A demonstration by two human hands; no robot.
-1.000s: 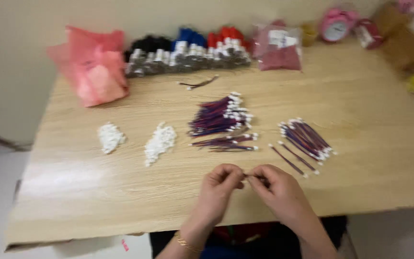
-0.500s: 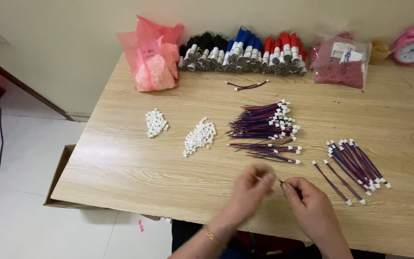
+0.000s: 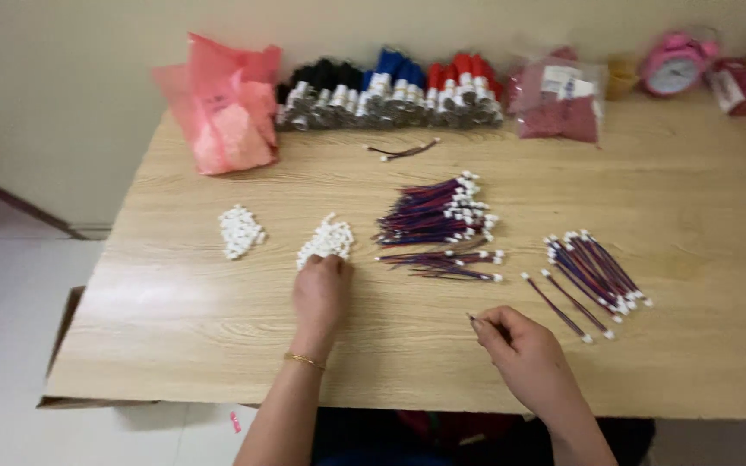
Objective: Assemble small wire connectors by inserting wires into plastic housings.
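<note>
My left hand (image 3: pixel 321 292) reaches forward, fingers curled onto the near edge of a pile of small white plastic connectors (image 3: pixel 326 239). My right hand (image 3: pixel 520 349) hovers above the table's front part and pinches a thin dark wire (image 3: pixel 480 321) between thumb and forefinger. A heap of red-blue wires with white plugs (image 3: pixel 435 211) lies past my hands. A smaller loose group of such wires (image 3: pixel 446 261) sits below it, and a fanned bundle (image 3: pixel 591 269) lies to the right.
A second small pile of white connectors (image 3: pixel 240 230) lies at the left on the wooden table (image 3: pixel 701 216). Along the back stand a pink plastic bag (image 3: pixel 222 112), bundled black, blue and red wires (image 3: pixel 390 86), a clear bag (image 3: pixel 559 99) and a pink alarm clock (image 3: pixel 673 65).
My hands were together at the table's front, working on one wire. Now the left hand has moved forward to the white connector pile, while the right stays back holding the wire.
</note>
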